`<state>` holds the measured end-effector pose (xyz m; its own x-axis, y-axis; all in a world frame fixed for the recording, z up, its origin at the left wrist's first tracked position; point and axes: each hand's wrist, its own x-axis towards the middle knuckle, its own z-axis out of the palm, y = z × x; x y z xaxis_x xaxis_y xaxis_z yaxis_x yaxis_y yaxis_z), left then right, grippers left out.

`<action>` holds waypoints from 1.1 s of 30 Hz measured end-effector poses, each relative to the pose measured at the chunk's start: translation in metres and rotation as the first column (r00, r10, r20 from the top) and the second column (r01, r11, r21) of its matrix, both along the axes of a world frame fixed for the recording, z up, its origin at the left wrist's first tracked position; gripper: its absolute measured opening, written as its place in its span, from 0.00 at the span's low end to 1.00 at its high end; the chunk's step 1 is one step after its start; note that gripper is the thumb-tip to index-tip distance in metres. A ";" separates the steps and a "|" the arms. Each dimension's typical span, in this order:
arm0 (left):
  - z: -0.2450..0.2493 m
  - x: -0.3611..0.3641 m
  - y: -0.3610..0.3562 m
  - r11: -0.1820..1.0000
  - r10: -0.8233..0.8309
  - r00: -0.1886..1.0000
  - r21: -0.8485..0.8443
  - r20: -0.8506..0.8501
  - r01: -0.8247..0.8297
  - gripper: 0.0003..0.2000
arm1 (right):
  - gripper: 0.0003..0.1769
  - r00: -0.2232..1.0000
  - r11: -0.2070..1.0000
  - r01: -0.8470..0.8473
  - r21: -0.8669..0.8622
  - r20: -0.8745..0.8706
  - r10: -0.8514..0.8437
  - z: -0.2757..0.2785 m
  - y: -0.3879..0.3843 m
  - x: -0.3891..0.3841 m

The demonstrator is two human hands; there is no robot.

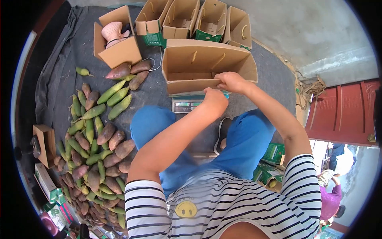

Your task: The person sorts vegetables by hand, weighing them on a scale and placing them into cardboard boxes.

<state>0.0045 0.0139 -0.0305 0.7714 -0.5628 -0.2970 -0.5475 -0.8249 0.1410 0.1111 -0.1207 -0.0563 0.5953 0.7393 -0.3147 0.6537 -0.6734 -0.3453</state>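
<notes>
An open cardboard box (210, 86) stands in front of me, with yellow cord loops on the inside of its far wall. My right hand (234, 82) reaches over the near rim, its fingers closed at the edge of the near wall. Just outside that wall is my left hand (217, 100), fingers bent together against the cardboard; whatever they pinch is hidden. A digital scale (184, 106) shows its display beneath the box's near side, partly covered by my left hand.
Several open cardboard boxes (181, 18) line the back. Another box (123, 51) at the left contains a pink hat (112, 32). Green and brown-red tubers (95, 147) are heaped on dark sheeting to my left. Green cartons (273, 153) lie right; another person (331, 199) is beyond.
</notes>
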 end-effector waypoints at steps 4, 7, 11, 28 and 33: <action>0.008 0.007 -0.002 0.997 0.051 0.981 0.061 -0.188 -0.040 0.15 | 0.14 0.996 0.994 0.083 -0.069 0.038 -0.081 0.006 0.009 -0.003; 0.014 0.013 -0.011 0.994 0.087 0.952 0.089 -0.294 -0.063 0.17 | 0.18 0.982 0.987 0.114 -0.114 0.161 -0.094 0.009 0.010 -0.011; 0.011 0.011 -0.020 0.993 0.118 0.954 0.029 -0.275 -0.115 0.20 | 0.20 0.976 0.992 0.113 -0.057 0.194 -0.100 -0.003 0.003 -0.010; 0.103 -0.039 0.010 0.720 0.265 0.927 -0.694 0.266 -0.007 0.14 | 0.15 0.980 0.998 0.027 0.050 0.196 -0.036 0.006 0.016 -0.023; 0.041 -0.098 0.120 0.372 0.751 0.619 -0.922 0.229 -0.109 0.13 | 0.18 0.986 0.993 0.113 0.026 0.118 -0.116 0.020 0.024 -0.030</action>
<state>-0.0939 0.1343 0.0101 0.7703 0.2080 0.6028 -0.3584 -0.6406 0.6791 0.0807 -0.0962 -0.0363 0.7088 0.6692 -0.2230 0.6098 -0.7402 -0.2832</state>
